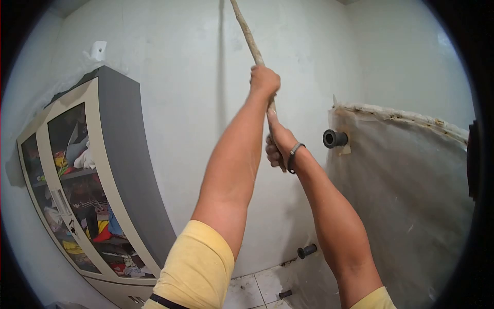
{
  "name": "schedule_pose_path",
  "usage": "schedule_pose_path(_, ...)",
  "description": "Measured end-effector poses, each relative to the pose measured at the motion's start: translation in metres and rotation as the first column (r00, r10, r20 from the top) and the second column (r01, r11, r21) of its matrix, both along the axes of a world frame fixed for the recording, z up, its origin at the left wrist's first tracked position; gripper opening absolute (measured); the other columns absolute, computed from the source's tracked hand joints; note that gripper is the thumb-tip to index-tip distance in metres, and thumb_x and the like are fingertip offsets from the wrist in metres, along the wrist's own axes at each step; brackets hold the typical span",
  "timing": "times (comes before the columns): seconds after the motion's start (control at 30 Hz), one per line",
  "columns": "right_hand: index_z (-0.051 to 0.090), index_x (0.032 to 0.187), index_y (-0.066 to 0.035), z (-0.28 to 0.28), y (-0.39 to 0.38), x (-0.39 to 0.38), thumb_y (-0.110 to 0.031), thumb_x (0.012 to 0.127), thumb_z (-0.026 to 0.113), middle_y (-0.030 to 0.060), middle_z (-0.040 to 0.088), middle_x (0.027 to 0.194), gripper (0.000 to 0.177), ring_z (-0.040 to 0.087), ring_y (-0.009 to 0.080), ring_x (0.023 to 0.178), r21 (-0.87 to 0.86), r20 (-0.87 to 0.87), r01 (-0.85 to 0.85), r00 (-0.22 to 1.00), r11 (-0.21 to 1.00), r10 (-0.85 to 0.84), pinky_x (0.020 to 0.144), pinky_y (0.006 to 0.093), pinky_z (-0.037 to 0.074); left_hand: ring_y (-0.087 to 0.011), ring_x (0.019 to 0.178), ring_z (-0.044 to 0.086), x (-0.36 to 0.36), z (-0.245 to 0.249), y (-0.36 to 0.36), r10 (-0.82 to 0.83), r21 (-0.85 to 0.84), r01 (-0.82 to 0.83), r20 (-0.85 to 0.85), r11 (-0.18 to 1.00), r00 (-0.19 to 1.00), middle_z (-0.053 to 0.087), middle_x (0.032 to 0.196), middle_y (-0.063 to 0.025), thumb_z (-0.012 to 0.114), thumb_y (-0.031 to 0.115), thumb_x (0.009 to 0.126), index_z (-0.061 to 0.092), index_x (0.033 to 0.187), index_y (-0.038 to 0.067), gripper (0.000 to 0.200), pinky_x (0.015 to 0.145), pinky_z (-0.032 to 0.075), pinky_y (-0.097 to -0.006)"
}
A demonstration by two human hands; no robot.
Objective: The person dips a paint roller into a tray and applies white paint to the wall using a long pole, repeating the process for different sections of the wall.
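A long, slightly crooked wooden stick rises in front of the pale wall, its top end beyond the upper edge of the view. My left hand is wrapped round it, fingers closed. Lower down, my right hand, with a dark band on the wrist, grips the same stick close to its bottom end. The stick leans a little to the left toward the top. Whether its far end touches anything is out of sight.
A grey and cream cabinet with glass doors holds folded clothes at the left. To the right stands a plastic-covered partition with a rough top edge. Dark pipe-like fittings stick out near it. White floor tiles show below.
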State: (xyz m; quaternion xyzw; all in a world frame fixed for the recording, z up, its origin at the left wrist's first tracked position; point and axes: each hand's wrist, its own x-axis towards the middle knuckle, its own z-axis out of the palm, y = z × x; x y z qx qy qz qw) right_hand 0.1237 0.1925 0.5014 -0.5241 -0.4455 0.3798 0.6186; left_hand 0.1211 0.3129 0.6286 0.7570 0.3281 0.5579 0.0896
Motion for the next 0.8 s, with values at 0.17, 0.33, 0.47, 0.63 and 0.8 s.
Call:
schedule_pose_path(0.17, 0.032, 0.055, -0.013, -0.09, -0.023, 0.029, -0.073, 0.078, 0.035, -0.0013, 0.03, 0.044, 0.064, 0.028, 0.0124, 0.035, -0.089, 0.001, 0.062, 0.998, 0.994, -0.062, 0.034, 0.0291, 0.027, -0.0394, 0.09, 0.059, 0.025, -0.098, -0.033, 0.001, -0.008, -0.001, 0.105, 1.0, 0.995, 0.055, 0.099, -0.0298, 0.048, 0.01, 0.081, 0.032, 0.107, -0.013, 0.038, 0.08, 0.05, -0.0403)
schedule_pose_path(0.33, 0.035, 0.052, -0.011, -0.217, -0.058, 0.03, -0.073, 0.078, 0.037, 0.0005, 0.035, 0.042, 0.066, 0.033, 0.0133, 0.031, -0.141, -0.019, 0.086, 0.996, 0.986, -0.09, 0.031, 0.0294, 0.029, -0.0423, 0.085, 0.059, 0.028, -0.247, -0.051, 0.082, 0.065, -0.079, -0.035, 0.995, 0.996, 0.056, 0.092, -0.0325, 0.044, 0.015, 0.087, 0.03, 0.111, -0.016, 0.042, 0.075, 0.05, -0.0449)
schedule_pose_path(0.47, 0.036, 0.046, -0.013, -0.335, -0.107, 0.031, -0.068, 0.081, 0.037, 0.0013, 0.036, 0.039, 0.065, 0.036, 0.014, 0.029, -0.179, 0.003, 0.114, 0.993, 0.977, -0.115, 0.03, 0.0292, 0.029, -0.0458, 0.079, 0.058, 0.015, -0.346, -0.135, 0.057, -0.293, -0.039, 0.055, 0.955, 0.997, 0.056, 0.085, -0.0342, 0.045, 0.019, 0.087, 0.024, 0.12, -0.016, 0.053, 0.07, 0.049, -0.0492)
schedule_pose_path(0.63, 0.042, 0.047, -0.007, -0.436, -0.203, 0.045, -0.062, 0.085, 0.036, 0.0033, 0.039, 0.04, 0.067, 0.041, 0.0154, 0.035, -0.222, 0.074, 0.165, 0.986, 0.961, -0.152, 0.037, 0.0318, 0.034, -0.0479, 0.077, 0.057, 0.03, -0.464, -0.218, 0.092, -0.386, -0.093, -0.021, 0.918, 0.996, 0.055, 0.082, -0.0357, 0.045, 0.023, 0.088, 0.027, 0.118, -0.015, 0.051, 0.07, 0.048, -0.0505)
schedule_pose_path(0.8, 0.048, 0.048, -0.002, -0.49, -0.299, 0.061, -0.06, 0.086, 0.035, 0.0074, 0.044, 0.041, 0.07, 0.045, 0.0189, 0.037, -0.35, 0.191, 0.21, 0.97, 0.913, -0.15, 0.04, 0.0348, 0.037, -0.0489, 0.075, 0.057, 0.047, -0.536, -0.301, 0.124, -0.482, -0.111, -0.005, 0.869, 0.992, 0.055, 0.08, -0.0368, 0.045, 0.027, 0.089, 0.032, 0.111, -0.013, 0.047, 0.068, 0.047, -0.0515)
